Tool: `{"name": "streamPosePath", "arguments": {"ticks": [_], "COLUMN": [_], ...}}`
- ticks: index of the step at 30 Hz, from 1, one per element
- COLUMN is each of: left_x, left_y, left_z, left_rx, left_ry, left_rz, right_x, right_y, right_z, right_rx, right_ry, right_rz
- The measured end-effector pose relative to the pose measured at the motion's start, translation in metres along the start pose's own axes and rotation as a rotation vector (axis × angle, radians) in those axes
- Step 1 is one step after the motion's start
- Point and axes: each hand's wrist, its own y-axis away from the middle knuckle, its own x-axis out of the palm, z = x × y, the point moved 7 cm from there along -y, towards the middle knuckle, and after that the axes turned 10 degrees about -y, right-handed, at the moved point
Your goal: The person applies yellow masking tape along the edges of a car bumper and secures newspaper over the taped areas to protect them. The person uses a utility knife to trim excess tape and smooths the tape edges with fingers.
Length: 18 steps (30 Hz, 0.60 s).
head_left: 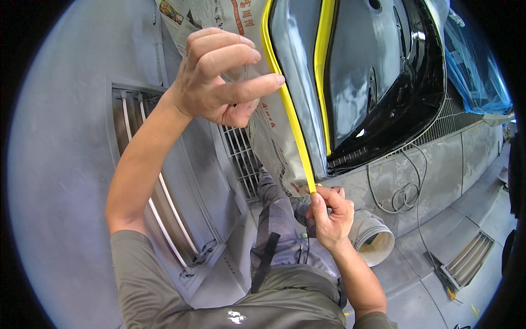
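A strip of yellow masking tape (296,129) runs along the left edge of a grey car-body pillar (298,71). My left hand (216,77) is beside its upper part, fingers apart and bent, the index fingertip at the tape. At the strip's lower end my right hand (331,216) pinches the tape between thumb and fingers. A second yellow tape line (323,66) follows the pillar's right edge, next to a glossy black opening (402,118) with a grey inner panel. Newspaper masking sheet (276,131) hangs along the left side of the taped edge, partly behind my left hand.
On the left, a grey wall holds a recessed light fixture (159,186) with long tubes. A floor grate (241,156) lies below the newspaper. To the right are a white bucket (375,238), a coiled hose (405,197), a floor lamp fixture (468,260) and blue plastic film (476,71).
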Motion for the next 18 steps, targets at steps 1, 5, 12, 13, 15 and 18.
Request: {"name": "streamPosePath", "arguments": {"ticks": [1, 5, 12, 13, 15, 18], "left_x": [0.001, 0.001, 0.0, 0.0, 0.001, 0.002], "left_y": [-0.001, -0.005, 0.001, 0.0, -0.003, -0.006], "left_z": [0.003, 0.038, 0.019, 0.013, 0.004, -0.004], "left_rx": [0.027, 0.109, 0.118, 0.13, 0.128, 0.121], "left_ry": [0.009, -0.066, -0.02, -0.002, 0.015, 0.009], "left_rz": [0.032, 0.084, -0.001, -0.02, -0.034, -0.025], "right_x": [-0.001, -0.001, 0.0, 0.0, 0.0, -0.002], "right_y": [0.0, -0.002, -0.003, -0.004, -0.003, -0.003], "right_z": [0.0, -0.002, -0.005, -0.006, -0.008, -0.01], "right_rx": [0.0, 0.012, 0.032, 0.041, 0.068, 0.09], "right_ry": [-0.005, 0.002, -0.055, -0.041, -0.053, -0.065], "right_rz": [-0.002, -0.005, -0.028, -0.028, -0.025, -0.035]}}
